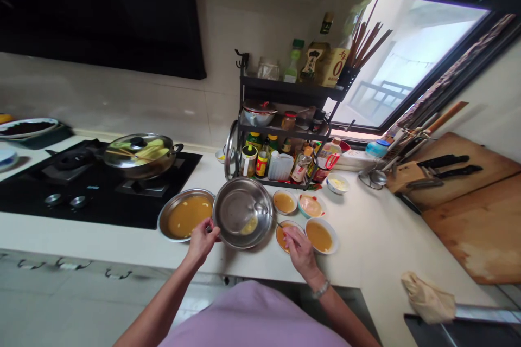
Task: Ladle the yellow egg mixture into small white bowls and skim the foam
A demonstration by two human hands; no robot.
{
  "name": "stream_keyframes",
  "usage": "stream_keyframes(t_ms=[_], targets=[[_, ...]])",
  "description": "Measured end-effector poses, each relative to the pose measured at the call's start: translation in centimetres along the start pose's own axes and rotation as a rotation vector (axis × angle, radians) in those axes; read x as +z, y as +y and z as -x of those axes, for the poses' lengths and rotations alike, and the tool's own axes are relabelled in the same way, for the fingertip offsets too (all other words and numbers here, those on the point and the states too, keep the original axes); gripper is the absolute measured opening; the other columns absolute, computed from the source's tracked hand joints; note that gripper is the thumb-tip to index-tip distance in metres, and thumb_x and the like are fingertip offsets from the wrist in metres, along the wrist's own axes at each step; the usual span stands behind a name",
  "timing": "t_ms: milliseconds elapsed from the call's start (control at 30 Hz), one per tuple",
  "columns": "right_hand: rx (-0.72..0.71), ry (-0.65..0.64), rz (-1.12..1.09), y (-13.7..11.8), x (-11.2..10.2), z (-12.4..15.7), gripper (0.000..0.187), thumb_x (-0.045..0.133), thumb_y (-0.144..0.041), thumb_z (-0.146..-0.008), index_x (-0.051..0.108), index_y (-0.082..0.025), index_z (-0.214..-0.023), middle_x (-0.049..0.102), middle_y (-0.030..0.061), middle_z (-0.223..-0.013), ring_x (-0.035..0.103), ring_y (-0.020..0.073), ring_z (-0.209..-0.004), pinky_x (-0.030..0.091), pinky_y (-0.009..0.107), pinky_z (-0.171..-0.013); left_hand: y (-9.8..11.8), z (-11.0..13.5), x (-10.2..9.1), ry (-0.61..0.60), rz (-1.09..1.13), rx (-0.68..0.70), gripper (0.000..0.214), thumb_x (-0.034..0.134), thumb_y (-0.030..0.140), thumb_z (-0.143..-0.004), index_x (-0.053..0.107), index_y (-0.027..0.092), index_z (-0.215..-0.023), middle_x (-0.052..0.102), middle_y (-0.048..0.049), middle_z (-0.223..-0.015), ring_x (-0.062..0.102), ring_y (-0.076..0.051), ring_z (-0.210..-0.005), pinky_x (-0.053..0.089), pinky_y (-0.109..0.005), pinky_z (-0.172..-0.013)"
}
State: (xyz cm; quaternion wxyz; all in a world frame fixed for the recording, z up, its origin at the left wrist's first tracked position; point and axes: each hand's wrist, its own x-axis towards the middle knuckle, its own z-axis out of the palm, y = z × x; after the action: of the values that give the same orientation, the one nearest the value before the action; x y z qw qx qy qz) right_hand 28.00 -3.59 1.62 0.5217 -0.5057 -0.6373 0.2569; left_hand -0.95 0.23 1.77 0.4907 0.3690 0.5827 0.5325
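Fingers of my left hand (pixel 202 242) are pinching a steel bowl (pixel 233 210) near the countertop's (pixel 382 241) front edge; I'm gripping a metal spoon (pixel 260 208) with my right hand (pixel 300 250).

Left grip (pixel 203 239) holds basin (pixel 233 207) (right grip (pixel 300 250), spoon (pixel 261 208)).

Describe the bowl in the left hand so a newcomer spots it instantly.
Find the black cooktop; at its near right corner, on the white counter, is a wide steel basin of brown liquid. Right of that basin, the left hand grips a round steel bowl. Unlike its neighbours, it has a spoon inside and only a small yellowish pool at the bottom.
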Motion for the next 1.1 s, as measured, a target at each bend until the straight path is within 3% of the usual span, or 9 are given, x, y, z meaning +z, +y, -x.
stream_keyframes(t_ms=[100, 267, 433, 600, 767, 967, 1100], targets=[[0.062, 0.014, -0.075, 0.0, 0.9, 0.8, 0.023, 0.056, -0.041, -0.086, 0.071, -0.023, -0.09, 0.067, 0.0052, -0.076, 0.06, 0.0164, -0.054, 0.053, 0.03, -0.049, 0.2, 0.1, 0.1, 0.01, -0.027, 0.026, 0.025, 0.064, 0.028, -0.055, 0.041, 0.02, -0.057, 0.045, 0.0082, -0.051, 0.047, -0.009, -0.046, 0.051, -0.026, -0.049], [0.409, 0.218, -0.264, 0.0, 2.2, 1.6, 0.033, 0.061, -0.05, -0.081, 0.064, -0.018, -0.088, 0.061, -0.0006, -0.055, 0.055, 0.0144, -0.042, 0.049, 0.027, -0.042, 0.3, 0.0, 0.3, 0.053, -0.065, 0.009, 0.021, 0.062, 0.026, -0.054, 0.042, 0.02, -0.058, 0.046, 0.0076, -0.051, 0.049, -0.009, -0.046, 0.052, -0.026, -0.048], [0.594, 0.319, -0.49, -0.6, 1.6, 0.4, 0.032, 0.07, -0.047, -0.071, 0.061, -0.018, -0.08, 0.064, 0.0016, -0.055, 0.057, 0.0161, -0.044, 0.044, 0.025, -0.04, 0.4, -0.1, 0.2, 0.013, 0.049, -0.084, 0.027, 0.065, 0.026, -0.051, 0.039, 0.02, -0.057, 0.046, 0.0089, -0.05, 0.05, -0.009, -0.045, 0.055, -0.03, -0.051], [0.559, 0.406, -0.51, -1.5, -0.5, -0.8, 0.03, 0.074, -0.043, -0.067, 0.063, -0.018, -0.079, 0.064, 0.0006, -0.055, 0.057, 0.0162, -0.045, 0.043, 0.025, -0.039, 0.1, -0.3, 0.1, -0.006, 0.108, -0.165, 0.032, 0.068, 0.026, -0.05, 0.037, 0.02, -0.056, 0.047, 0.0095, -0.045, 0.051, -0.009, -0.042, 0.054, -0.03, -0.052], [0.49, 0.504, -0.486, -1.5, -4.5, -2.2, 0.03, 0.077, -0.039, -0.065, 0.063, -0.016, -0.079, 0.062, -0.0009, -0.053, 0.057, 0.0139, -0.045, 0.045, 0.024, -0.042, -0.9, -0.6, -0.2, 0.003, 0.139, -0.213, 0.032, 0.068, 0.026, -0.049, 0.038, 0.02, -0.057, 0.048, 0.0093, -0.044, 0.052, -0.009, -0.042, 0.053, -0.029, -0.052], [0.355, 0.753, -0.388, -0.2, -9.9, -3.6, 0.028, 0.077, -0.034, -0.062, 0.063, -0.014, -0.075, 0.063, 0.0004, -0.053, 0.058, 0.0137, -0.044, 0.045, 0.023, -0.039, -1.8, -0.7, -0.5, 0.007, 0.182, -0.261, 0.036, 0.073, 0.027, -0.049, 0.038, 0.019, -0.058, 0.047, 0.0099, -0.046, 0.049, -0.007, -0.041, 0.051, -0.027, -0.05], [0.313, 0.87, -0.292, 1.4, -12.3, -3.7, 0.03, 0.077, -0.036, -0.061, 0.062, -0.013, -0.074, 0.063, 0.0007, -0.052, 0.059, 0.0141, -0.043, 0.046, 0.023, -0.037, -2.3, -0.6, -0.5, -0.012, 0.206, -0.288, 0.041, 0.076, 0.029, -0.047, 0.038, 0.019, -0.056, 0.047, 0.0091, -0.048, 0.049, -0.007, -0.042, 0.05, -0.026, -0.05]])
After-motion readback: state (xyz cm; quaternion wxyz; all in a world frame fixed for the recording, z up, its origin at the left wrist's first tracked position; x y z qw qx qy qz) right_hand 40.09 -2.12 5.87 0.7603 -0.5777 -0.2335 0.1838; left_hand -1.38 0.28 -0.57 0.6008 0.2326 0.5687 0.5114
